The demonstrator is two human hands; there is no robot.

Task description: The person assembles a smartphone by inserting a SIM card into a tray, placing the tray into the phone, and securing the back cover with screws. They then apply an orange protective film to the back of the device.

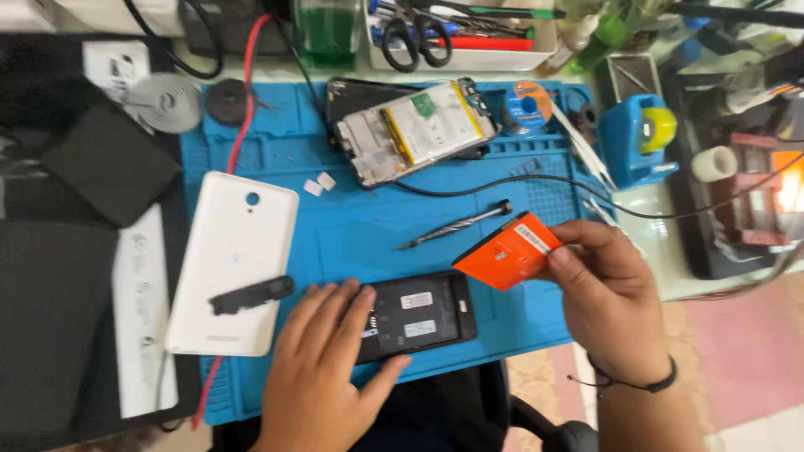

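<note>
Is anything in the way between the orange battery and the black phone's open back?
Nothing visible. The right hand holds the orange battery just above the black phone, whose open back is bare. The left hand only covers the phone's left end.

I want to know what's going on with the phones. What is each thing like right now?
black phone: back off, battery bay empty, under left hand
orange battery: out, held in right hand
white back cover: off, lying flat
second phone: opened, battery in
screwdriver: lying loose
scissors: closed
</note>
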